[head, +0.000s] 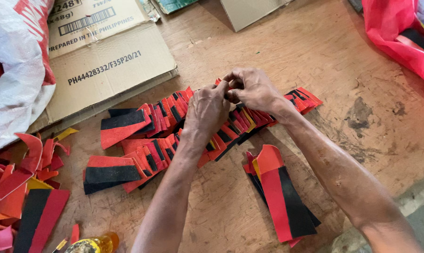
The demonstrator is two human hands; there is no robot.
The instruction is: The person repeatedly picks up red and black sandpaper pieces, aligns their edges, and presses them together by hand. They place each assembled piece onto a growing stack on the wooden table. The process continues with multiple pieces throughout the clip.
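My left hand (207, 110) and my right hand (253, 89) meet fingertip to fingertip over the middle of the wooden table (315, 51). Together they pinch a small red piece (218, 81) that only just shows between the fingers. Beneath them lie overlapping rows of red-and-black strips (151, 136), fanned out like shingles. A separate small stack of red-and-black strips (282, 197) lies below my right forearm.
Flattened cardboard (109, 61) covers the far left of the table, beside a white sack (15, 79). Loose red, black and yellow offcuts (20, 187) pile at the left edge. A yellow bottle (92, 244) stands at the bottom. Red fabric (399, 33) lies at top right.
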